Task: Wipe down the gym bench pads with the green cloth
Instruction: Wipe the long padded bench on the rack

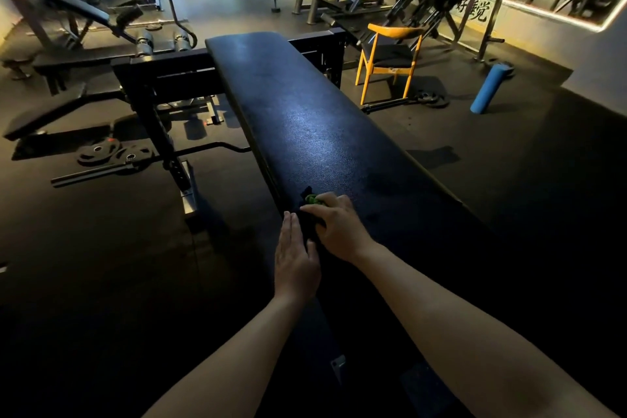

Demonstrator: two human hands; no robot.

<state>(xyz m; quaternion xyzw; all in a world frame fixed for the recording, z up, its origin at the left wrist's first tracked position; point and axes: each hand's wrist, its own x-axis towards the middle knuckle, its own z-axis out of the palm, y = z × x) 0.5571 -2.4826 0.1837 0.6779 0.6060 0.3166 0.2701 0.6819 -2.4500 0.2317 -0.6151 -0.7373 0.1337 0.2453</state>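
Observation:
A long black bench pad (pixel 305 119) runs away from me down the middle of the head view. The green cloth (pixel 314 199) lies bunched near the pad's left edge, mostly covered. My right hand (pixel 334 227) lies on top of the cloth with curled fingers, gripping it against the pad. My left hand (pixel 295 254) rests flat with straight fingers along the pad's left edge, just beside the right hand.
A black rack frame (pixel 163 78) stands to the left of the bench, with weight plates (pixel 113 154) and a bar on the floor. A yellow chair (pixel 390 54) and a blue foam roller (pixel 488 88) stand to the right. More machines fill the back.

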